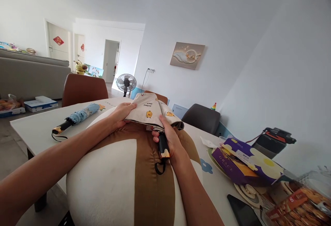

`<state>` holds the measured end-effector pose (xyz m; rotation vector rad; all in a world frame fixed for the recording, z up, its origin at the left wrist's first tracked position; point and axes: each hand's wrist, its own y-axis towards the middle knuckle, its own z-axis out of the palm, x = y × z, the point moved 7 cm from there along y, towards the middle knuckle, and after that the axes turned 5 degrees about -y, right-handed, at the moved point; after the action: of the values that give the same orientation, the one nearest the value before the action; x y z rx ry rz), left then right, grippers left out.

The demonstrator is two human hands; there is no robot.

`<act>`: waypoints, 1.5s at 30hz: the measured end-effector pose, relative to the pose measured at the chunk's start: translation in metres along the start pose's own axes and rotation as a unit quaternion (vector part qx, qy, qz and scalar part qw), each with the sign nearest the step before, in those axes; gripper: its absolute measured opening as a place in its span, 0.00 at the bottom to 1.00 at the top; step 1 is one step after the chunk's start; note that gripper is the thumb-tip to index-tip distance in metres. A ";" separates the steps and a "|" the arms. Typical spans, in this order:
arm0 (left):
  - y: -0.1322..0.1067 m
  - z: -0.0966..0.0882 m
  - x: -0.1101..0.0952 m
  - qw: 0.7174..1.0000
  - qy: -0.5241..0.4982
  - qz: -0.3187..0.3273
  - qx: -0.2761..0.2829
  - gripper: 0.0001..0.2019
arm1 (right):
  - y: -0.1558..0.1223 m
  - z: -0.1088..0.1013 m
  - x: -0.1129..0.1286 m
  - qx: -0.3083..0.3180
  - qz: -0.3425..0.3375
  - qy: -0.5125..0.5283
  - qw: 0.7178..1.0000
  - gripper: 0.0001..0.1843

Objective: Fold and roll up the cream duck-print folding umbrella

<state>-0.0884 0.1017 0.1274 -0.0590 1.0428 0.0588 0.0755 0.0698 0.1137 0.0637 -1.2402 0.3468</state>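
A cream folding umbrella [144, 112] with yellow duck prints lies loosely gathered between my hands, its black handle [162, 145] pointing toward me with a wrist loop hanging from the gold-coloured end. My left hand [122, 114] pinches the canopy's left edge, thumb on top of the fabric. My right hand [169, 134] is closed around the top of the handle and the canopy edge beside it. Under both forearms sits a big white and brown plush cushion [103, 174]. On the table to the left rests a blue folded umbrella [82, 114] with a black and gold handle.
The white table [33, 129] carries a purple box [238, 164], a dark phone [243, 210] and a packet of snacks [300, 205] on the right. A black-lidded bottle [274, 141] stands behind them. Chairs [84, 89] and a fan [126, 82] are beyond the table.
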 end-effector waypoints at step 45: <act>0.010 0.132 0.015 0.963 0.198 0.146 0.113 0.10 | -0.005 -0.021 0.017 -0.103 -0.167 -0.021 0.980 0.17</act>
<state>0.0317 0.1218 0.1807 0.3028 1.4460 0.2006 0.1007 0.0735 0.1237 0.0999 -1.2770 -0.0747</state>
